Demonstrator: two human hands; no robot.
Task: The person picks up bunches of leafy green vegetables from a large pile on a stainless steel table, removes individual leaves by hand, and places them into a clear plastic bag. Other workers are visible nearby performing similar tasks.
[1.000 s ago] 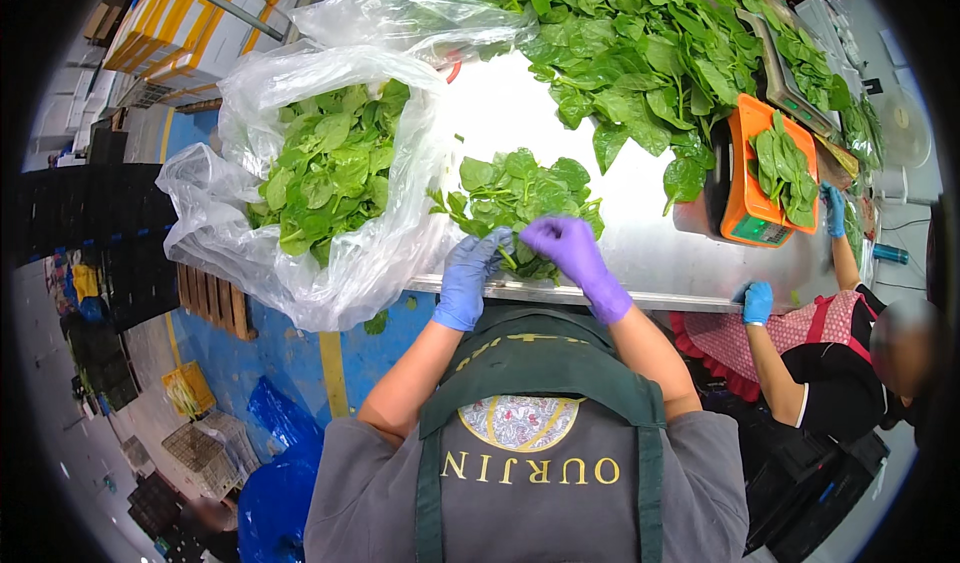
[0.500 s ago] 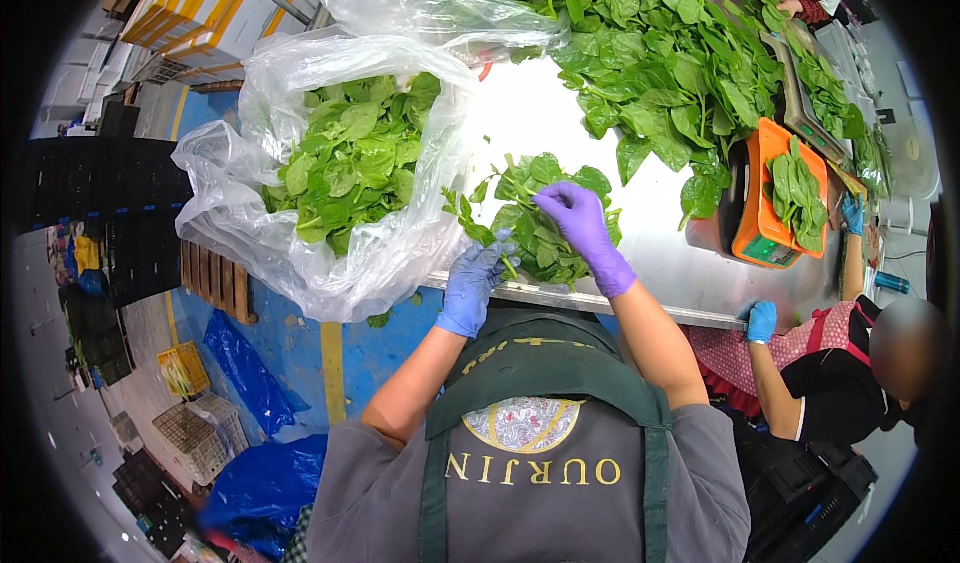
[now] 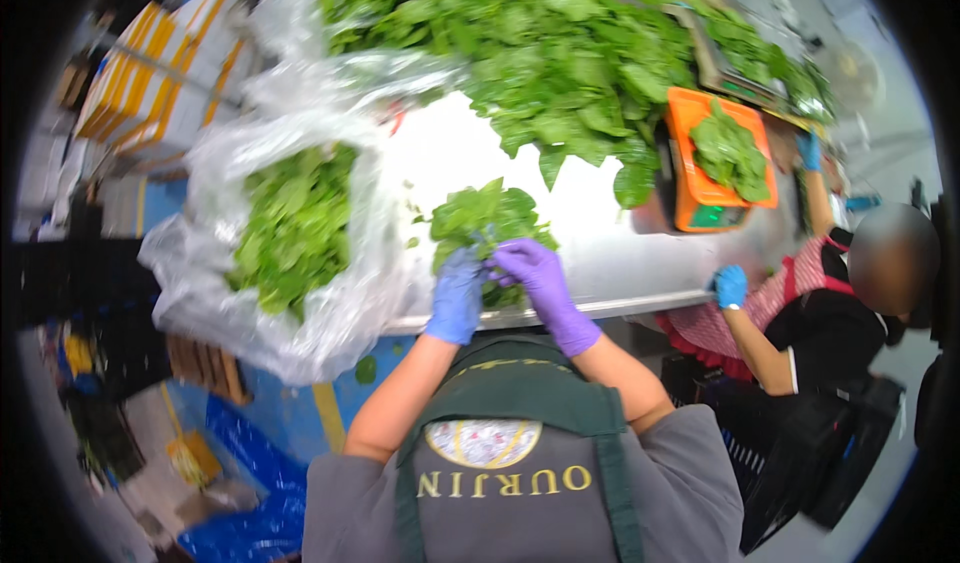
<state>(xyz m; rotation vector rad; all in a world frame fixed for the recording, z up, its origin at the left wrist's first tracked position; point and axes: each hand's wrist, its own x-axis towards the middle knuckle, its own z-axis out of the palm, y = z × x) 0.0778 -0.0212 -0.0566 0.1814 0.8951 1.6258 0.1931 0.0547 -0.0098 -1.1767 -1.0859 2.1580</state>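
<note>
A bunch of leafy greens (image 3: 482, 213) is at the near edge of the metal table (image 3: 590, 273). My left hand (image 3: 458, 288), in a blue glove, closes on the stems from the left. From the right my right hand (image 3: 538, 281), in a purple glove, pinches the same stems, its fingertips almost touching the left ones. Motion blur and leaves partly hide the fingertips. To the left, a clear plastic bag (image 3: 185, 263) stands with its mouth spread around loose leaves (image 3: 295, 223). A large heap of greens (image 3: 520, 53) covers the table's far side.
An orange scale (image 3: 685, 178) holding leaves (image 3: 728, 153) sits on the right. Beyond it, a co-worker's blue-gloved hand (image 3: 731, 286) rests at the table edge. White boxes with yellow bands (image 3: 150, 73) stand far left; a wooden pallet (image 3: 205, 368) lies on the floor.
My hands have come together at the bunch; the separate sprig in my left hand no longer shows apart. The whole view has shifted, moving the far table items left in the picture.
</note>
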